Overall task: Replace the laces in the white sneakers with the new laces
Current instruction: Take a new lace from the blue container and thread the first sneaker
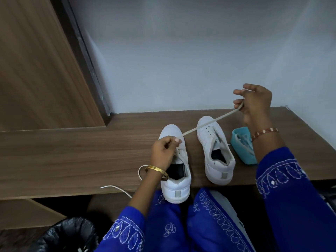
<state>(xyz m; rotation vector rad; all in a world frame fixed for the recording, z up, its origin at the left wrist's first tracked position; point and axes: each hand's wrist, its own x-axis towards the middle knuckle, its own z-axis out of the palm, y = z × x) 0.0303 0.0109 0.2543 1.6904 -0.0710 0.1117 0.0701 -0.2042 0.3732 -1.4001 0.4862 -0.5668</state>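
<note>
Starting at the left, a bin lined with black plastic (67, 235) stood on the floor below the wooden shelf (72, 151), and a loose white lace (116, 188) trailed off the shelf's front edge, looping up behind the left wrist with its gold bangle (156, 172). The left hand (164, 151) hovered over the left white sneaker (175, 186), fingers curled and pinching one end of a pale lace (207, 122) near the eyelets; this shoe's heel overhung the shelf edge, toe pointing to the wall. The lace ran taut, up and to the right, passing over the toe of the right white sneaker (214, 157), which stood just beside the first, apart from it, its eyelets bare. The right hand (254, 104), raised above the shelf, gripped the lace's other end with curled fingers. Beneath that wrist and its copper-coloured bangle (264, 134) sat a teal tray (241, 151) holding pale laces, near the right sneaker.
</note>
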